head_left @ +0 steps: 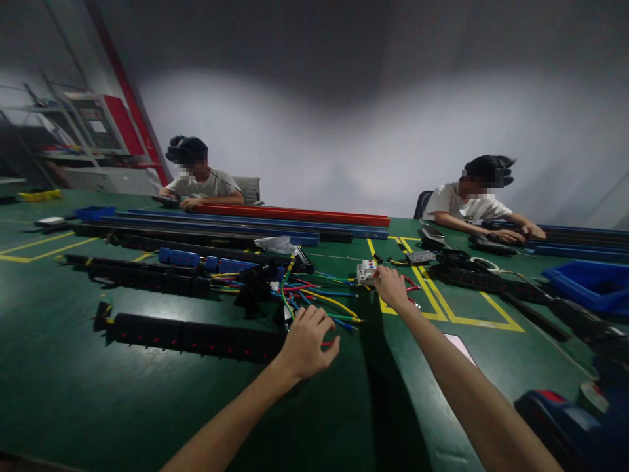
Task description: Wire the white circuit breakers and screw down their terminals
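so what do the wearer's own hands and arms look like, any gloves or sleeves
The left hand and right hand are both ungloved, with no watch or bracelet visible. The slim left forearm and right forearm show bare to the picture's edge, no sleeve in view.

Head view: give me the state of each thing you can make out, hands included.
Left hand: fingers bent, thumb apart
Right hand: fingers at the white component, grip unclear
Coloured wires: fanned out, ends pointing right
Nearest black strip: lying flat
Plastic bag: crumpled
Red rail: lying lengthwise
Far-right blue bin: upright, uncovered
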A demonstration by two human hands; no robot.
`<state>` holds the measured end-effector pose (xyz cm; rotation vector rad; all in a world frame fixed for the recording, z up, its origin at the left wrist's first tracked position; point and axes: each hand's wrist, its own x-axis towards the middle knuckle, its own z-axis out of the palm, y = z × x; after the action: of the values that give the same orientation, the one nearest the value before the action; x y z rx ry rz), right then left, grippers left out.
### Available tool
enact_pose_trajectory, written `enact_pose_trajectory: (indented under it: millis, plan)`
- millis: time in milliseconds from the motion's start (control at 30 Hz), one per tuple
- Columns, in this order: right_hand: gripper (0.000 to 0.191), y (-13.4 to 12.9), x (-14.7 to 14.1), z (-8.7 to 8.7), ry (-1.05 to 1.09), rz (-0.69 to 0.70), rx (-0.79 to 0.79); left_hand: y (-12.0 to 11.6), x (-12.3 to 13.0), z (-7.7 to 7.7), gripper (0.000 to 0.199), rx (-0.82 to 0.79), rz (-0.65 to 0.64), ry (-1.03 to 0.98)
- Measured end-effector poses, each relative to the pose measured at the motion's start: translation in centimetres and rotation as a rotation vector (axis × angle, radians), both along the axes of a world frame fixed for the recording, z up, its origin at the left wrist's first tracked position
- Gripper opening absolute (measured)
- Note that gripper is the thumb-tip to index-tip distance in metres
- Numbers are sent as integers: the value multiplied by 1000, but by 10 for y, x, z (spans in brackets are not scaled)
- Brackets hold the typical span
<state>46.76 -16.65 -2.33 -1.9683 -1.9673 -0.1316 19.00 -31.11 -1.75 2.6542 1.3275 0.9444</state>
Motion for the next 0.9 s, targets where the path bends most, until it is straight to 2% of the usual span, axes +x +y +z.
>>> enact_pose_trajectory:
  millis: [133,267,333,433,533,667,767,900]
  plan:
    - [35,-5,3,2,71,35,3,4,-8,0,22,-37,-16,76]
    - [22,-20,14,10,224,73,67,11,-20,3,28,-89,-69,166]
    - [21,-33,20,13,335,78,115,15,-27,5,27,-121,-91,198]
    - [31,-63,22,9,524,112,148,20,-36,7,26,-155,-143,246]
    - [39,-101,10,-1,697,216,87,20,-37,8,23,-168,-196,268]
    - [38,-145,-17,-14,843,377,-68,17,-33,6,22,-183,-223,287]
    - [35,-158,-34,-19,922,457,-176,16,-31,5,23,-204,-212,304]
    - [33,-160,-45,-27,1026,495,-243,17,-31,5,27,-221,-179,311]
